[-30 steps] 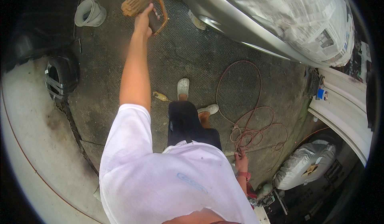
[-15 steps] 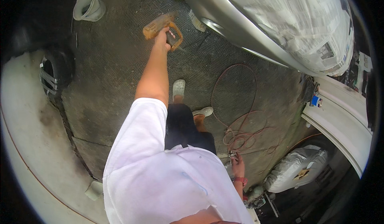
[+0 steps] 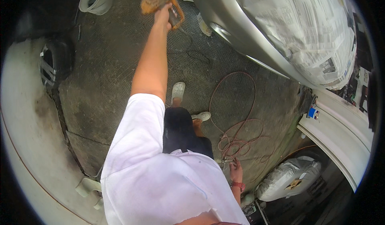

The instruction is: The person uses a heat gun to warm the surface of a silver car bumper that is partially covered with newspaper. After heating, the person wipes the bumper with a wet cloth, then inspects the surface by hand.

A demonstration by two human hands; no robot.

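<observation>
The left hand's [image 3: 162,18] fingers wrap the handle of an orange-brown heat gun [image 3: 157,2], held out at the far side, left of centre. Near right, the right hand [image 3: 236,172] hangs beside a coiled red hose [image 3: 232,145]; whether its fingers grip anything cannot be told. Beyond, far right, sits a silver car body [image 3: 240,28]; far left, a white bucket [image 3: 103,3].

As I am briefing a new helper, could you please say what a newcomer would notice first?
Probably the curved silver car body at upper right, partly covered with printed paper. Next comes the orange pistol-shaped tool in the left hand, near the top edge, then the thin reddish coiled hose on the dark patterned floor, right of centre.
</observation>
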